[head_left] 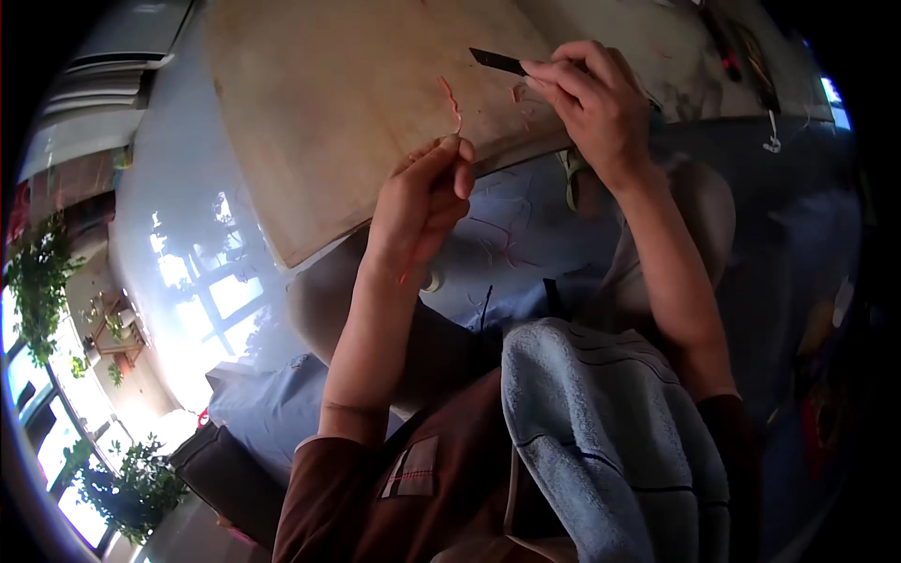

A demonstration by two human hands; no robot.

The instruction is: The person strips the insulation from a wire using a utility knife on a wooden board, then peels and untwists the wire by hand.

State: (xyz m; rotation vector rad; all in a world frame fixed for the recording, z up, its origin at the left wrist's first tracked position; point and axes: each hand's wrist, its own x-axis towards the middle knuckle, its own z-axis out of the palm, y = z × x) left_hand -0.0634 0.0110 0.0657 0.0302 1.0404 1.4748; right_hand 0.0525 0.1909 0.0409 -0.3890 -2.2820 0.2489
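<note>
Between the thumb and fingers of my left hand [427, 192] is a thin, wavy reddish strand [450, 101], its free end pointing up over the brown board [328, 113]. My right hand [601, 108], higher and to the right, pinches a flat dark blade [496, 62] that points left above the same board. Strand and blade are apart. Small reddish scraps [519, 92] lie on the board just below the blade. A bit of red also shows by my left wrist.
Dark tools [718, 42] lie at the upper right of the work surface. Loose strands [497, 239] are on the floor beyond my knees. A light blue towel [582, 422] lies across my lap and chest. Potted plants [131, 483] stand at the left by the windows.
</note>
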